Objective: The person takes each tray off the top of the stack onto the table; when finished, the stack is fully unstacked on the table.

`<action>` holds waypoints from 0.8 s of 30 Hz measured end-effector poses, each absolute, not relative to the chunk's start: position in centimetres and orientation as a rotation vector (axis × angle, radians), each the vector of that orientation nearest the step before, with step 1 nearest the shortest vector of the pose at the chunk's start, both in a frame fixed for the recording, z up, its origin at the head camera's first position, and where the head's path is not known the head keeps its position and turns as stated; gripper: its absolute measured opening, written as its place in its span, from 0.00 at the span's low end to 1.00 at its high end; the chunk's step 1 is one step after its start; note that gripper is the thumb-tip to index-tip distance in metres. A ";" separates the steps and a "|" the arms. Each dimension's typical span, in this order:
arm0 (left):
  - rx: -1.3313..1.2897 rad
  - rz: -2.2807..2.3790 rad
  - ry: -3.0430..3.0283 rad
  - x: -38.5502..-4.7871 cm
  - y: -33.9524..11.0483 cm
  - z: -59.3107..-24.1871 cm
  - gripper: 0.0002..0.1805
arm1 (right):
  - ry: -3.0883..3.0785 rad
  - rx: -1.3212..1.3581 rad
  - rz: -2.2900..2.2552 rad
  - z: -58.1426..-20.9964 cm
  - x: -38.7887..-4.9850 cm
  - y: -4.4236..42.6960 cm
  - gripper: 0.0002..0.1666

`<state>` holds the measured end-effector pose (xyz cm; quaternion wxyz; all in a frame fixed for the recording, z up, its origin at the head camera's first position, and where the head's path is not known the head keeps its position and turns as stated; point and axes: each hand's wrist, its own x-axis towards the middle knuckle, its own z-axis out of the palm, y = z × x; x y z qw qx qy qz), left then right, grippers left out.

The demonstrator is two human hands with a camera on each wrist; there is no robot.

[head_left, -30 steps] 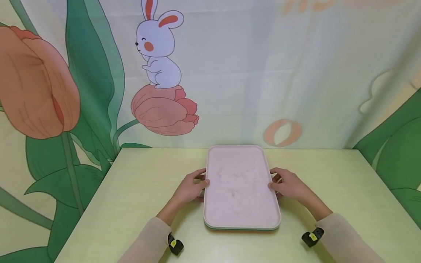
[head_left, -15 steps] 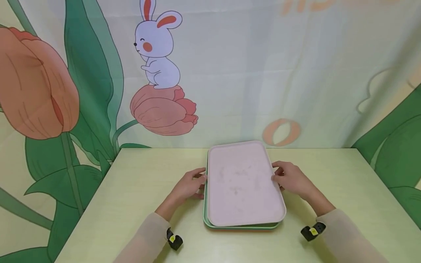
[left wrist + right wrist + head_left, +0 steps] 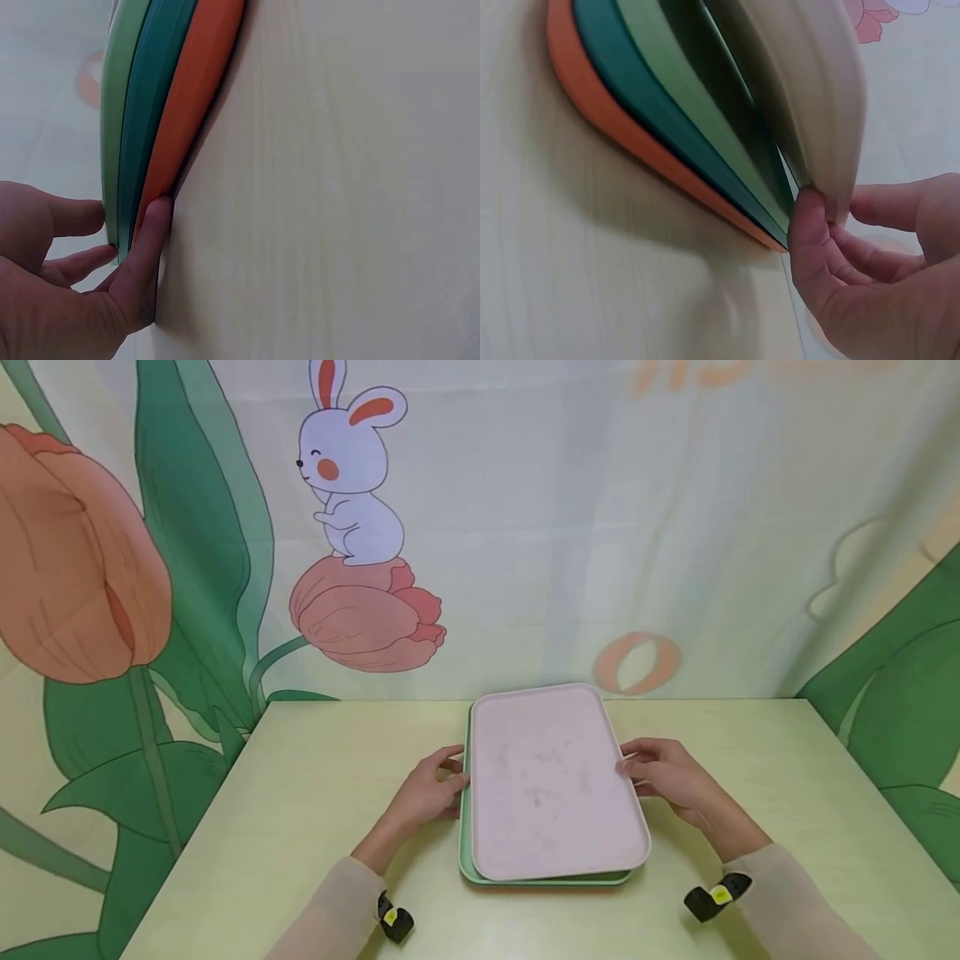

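A pale pink tray [image 3: 555, 785] lies turned a little on top of a stack, its right side raised. Beneath it come a light green tray [image 3: 120, 97], a dark teal tray [image 3: 154, 97] and an orange tray [image 3: 196, 97]. The left hand [image 3: 423, 792] holds the stack's left edge, thumb on the light green rim and fingers at the lower trays. At the right, the right hand [image 3: 671, 777] pinches the pink tray's edge between thumb and fingers. In the right wrist view a gap shows between the pink tray [image 3: 817, 90] and the light green one [image 3: 697, 112].
The stack stands on a pale wooden table [image 3: 322, 752] near its back edge. Behind hangs a curtain [image 3: 525, 527] printed with a rabbit and tulips. Each wrist carries a small black device, such as the one [image 3: 396, 920] on the left.
The pink tray's right side has lifted and the tray has turned and shifted slightly right, uncovering the light green tray's left and front rims. The right hand moved with it; the left stayed at the stack.
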<state>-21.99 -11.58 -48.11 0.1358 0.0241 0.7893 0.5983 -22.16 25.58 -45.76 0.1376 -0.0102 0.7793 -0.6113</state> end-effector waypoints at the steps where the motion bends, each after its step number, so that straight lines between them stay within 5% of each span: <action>1: 0.068 1.733 2.291 -22.0 -11.6 -48.2 0.30 | 2.243 -0.024 -1.787 -45.7 -22.1 25.6 0.24; 13: 0.077 1.703 2.336 -22.3 -11.6 -48.3 0.30 | 2.284 0.000 -1.826 -44.5 -21.5 27.9 0.28; 24: 0.080 1.683 2.351 -22.6 -11.5 -48.1 0.30 | 2.354 0.143 -1.809 -44.0 -20.8 36.8 0.31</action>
